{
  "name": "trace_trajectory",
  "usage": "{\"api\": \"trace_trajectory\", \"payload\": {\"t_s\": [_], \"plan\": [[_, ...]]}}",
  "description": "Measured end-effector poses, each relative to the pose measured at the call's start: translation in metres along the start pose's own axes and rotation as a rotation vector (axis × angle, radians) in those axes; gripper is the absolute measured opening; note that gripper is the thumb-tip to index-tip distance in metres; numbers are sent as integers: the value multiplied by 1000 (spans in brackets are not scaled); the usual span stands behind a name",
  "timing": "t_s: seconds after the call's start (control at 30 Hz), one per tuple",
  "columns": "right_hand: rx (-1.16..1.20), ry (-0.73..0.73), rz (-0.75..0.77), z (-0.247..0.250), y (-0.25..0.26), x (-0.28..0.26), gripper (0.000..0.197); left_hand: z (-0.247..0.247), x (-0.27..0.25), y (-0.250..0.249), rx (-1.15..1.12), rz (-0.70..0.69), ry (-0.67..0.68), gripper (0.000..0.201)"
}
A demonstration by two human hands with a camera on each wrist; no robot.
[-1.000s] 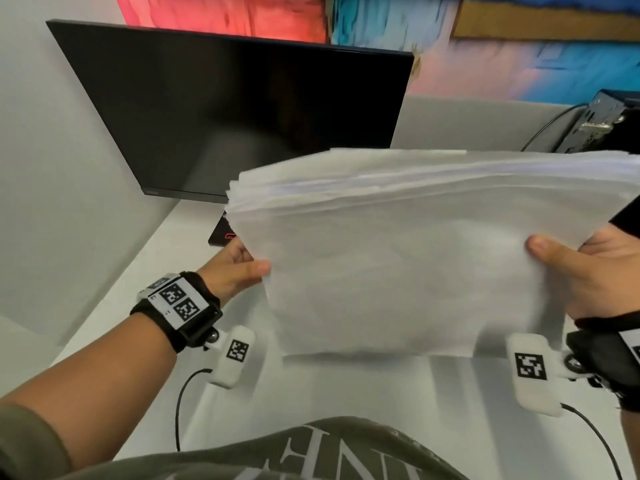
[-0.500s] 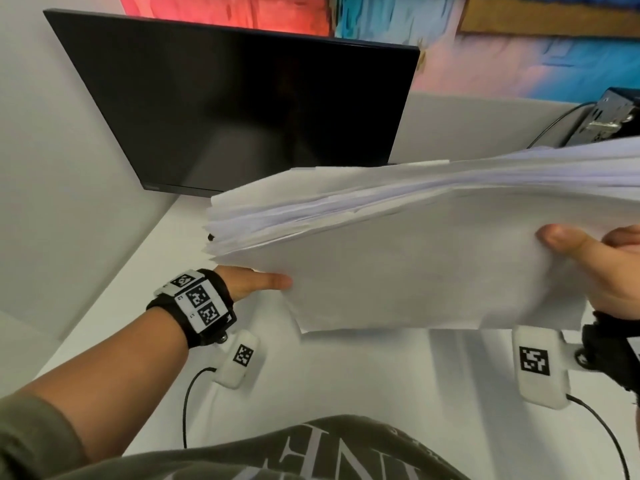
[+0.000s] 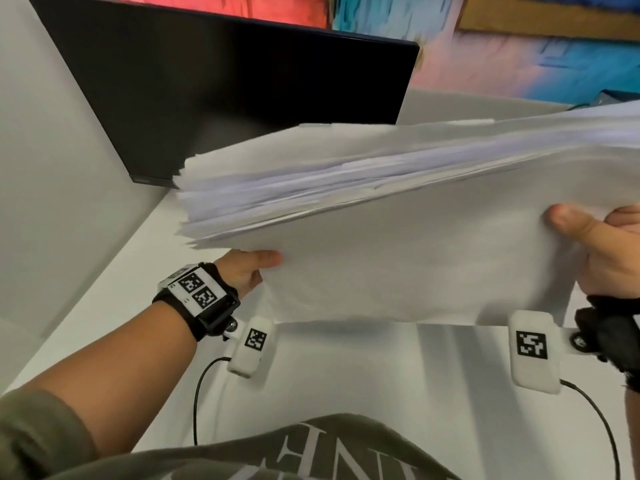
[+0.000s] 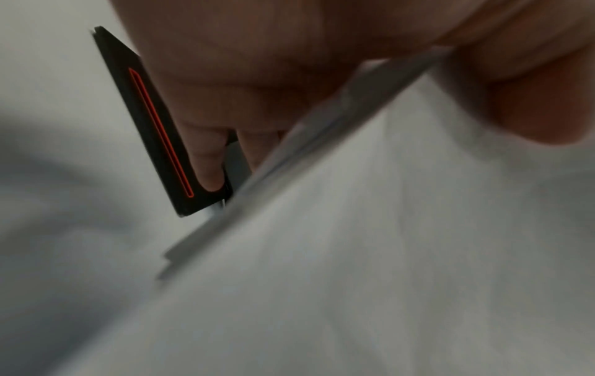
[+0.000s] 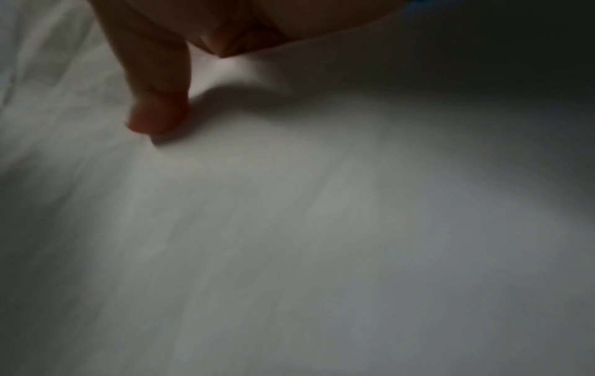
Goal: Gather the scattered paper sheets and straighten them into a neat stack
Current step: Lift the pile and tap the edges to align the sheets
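A thick bundle of white paper sheets point(image 3: 398, 244) stands on edge above the white desk point(image 3: 363, 382), its top edges uneven and fanned toward the left. My left hand point(image 3: 247, 268) holds its lower left corner, thumb on the near face and fingers behind the sheets point(image 4: 370, 241). My right hand point(image 3: 602, 247) grips the right side, thumb pressed flat on the near face of the paper point(image 5: 289, 229). The bundle's right end rides higher than the left and runs off the frame's edge.
A dark monitor point(image 3: 225, 98) stands close behind the bundle, its black base with a red line point(image 4: 154, 132) on the desk near my left fingers. Grey partition walls close off the left and the back. Wrist camera cables trail over the desk in front of me.
The bundle has tilted, its right end rising and its left end dropping and swinging left. My left hand slid lower along the left edge. The top edges look more fanned.
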State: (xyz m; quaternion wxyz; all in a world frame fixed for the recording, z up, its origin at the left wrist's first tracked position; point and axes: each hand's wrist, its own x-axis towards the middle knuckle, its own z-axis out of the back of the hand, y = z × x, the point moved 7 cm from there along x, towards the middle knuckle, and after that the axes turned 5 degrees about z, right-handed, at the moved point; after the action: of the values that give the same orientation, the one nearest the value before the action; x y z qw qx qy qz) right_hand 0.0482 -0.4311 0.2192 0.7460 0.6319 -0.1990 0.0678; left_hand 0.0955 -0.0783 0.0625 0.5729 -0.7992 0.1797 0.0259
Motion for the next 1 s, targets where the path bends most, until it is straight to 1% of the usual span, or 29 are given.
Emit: {"api": "trace_trajectory", "payload": {"t_s": [0.03,0.07,0.1,0.13,0.17,0.2,0.23,0.3,0.33,0.37,0.4,0.43,0.5,0.57,0.6,0.67,0.7,0.77,0.83,0.9,0.97,1.0], "plan": [[-2,21,55,-2,-1,0,11,0,-1,-1,13,-4,-22,65],[23,9,53,0,-8,-2,48,-1,-1,-4,30,-37,-43,65],[28,13,27,4,-17,-5,69,-3,-4,-8,40,-60,-74,63],[75,-41,43,5,-17,-9,69,-4,-7,-13,56,-94,-104,60],[48,-92,66,8,-19,-10,59,-5,-11,-20,77,-135,-153,57],[-1,-126,97,2,-11,-14,50,-2,-13,-25,103,-170,-215,55],[-18,-173,130,1,-12,-17,44,0,-18,-31,142,-204,-284,53],[-76,-238,164,-3,-14,-22,39,3,-28,-42,244,-277,-395,40],[-120,-261,153,-5,-18,-25,32,1,-32,-48,298,-315,-431,32],[-125,-295,141,-6,-24,-29,20,-1,-38,-52,344,-347,-468,28],[-118,-330,127,-10,-24,-34,9,-1,-41,-53,373,-373,-512,27],[-92,-337,124,-13,-28,-39,7,-3,-45,-52,387,-385,-550,29],[12,-314,75,-25,-44,-46,17,-7,-46,-46,350,-385,-540,24],[53,-286,-45,-37,-70,-56,27,-9,-44,-35,326,-349,-509,19],[37,-272,-107,-42,-84,-62,28,-8,-42,-28,328,-323,-502,21],[-1,-219,-214,-49,-107,-74,23,-6,-40,-17,369,-269,-509,24],[-11,-200,-247,-51,-113,-80,20,-4,-40,-13,381,-253,-520,26],[5,-210,-284,-47,-115,-84,22,-2,-42,-14,369,-257,-533,29],[29,-225,-297,-42,-111,-82,24,-1,-46,-23,358,-308,-524,36],[49,-211,-283,-38,-108,-78,24,-4,-50,-38,377,-397,-494,43],[58,-193,-263,-36,-107,-74,26,-9,-55,-55,398,-491,-446,42],[68,-192,-253,-36,-106,-72,28,-12,-56,-62,417,-523,-432,37]]}}
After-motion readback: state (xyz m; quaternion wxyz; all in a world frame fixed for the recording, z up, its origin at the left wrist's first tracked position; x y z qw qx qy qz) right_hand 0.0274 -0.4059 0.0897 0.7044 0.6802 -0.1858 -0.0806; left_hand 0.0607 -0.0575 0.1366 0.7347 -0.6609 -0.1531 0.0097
